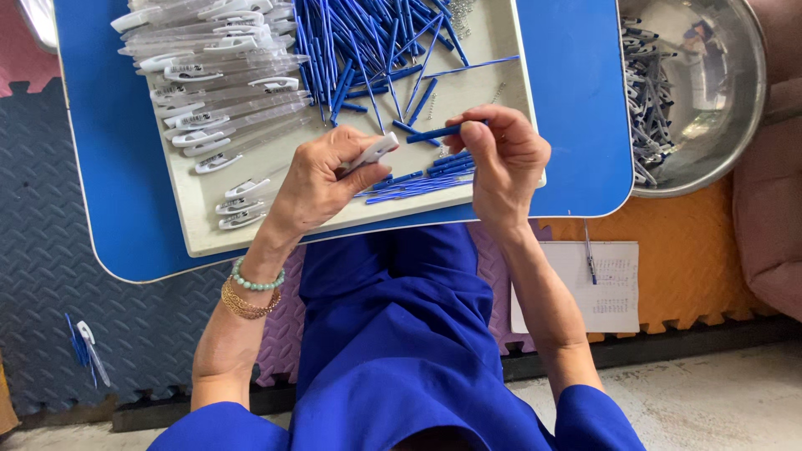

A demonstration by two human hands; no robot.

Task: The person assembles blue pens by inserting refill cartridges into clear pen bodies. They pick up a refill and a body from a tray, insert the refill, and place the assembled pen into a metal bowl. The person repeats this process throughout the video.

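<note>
Here, the left hand (pixel 313 184) pinches a white plastic pen barrel (pixel 373 152), tip pointing right toward the slim blue plastic pen part (pixel 434 133) gripped, seemingly level, in the right hand (pixel 501 159).

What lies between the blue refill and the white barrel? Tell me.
Nothing visible. The right hand holds the blue refill, its tip pointing at the open end of the white barrel in the left hand; only bare tray shows in the gap.

light: bright, even daylight | shadows: soft, faint | glare: steel bowl (pixel 718 92) | focus: sharp
</note>
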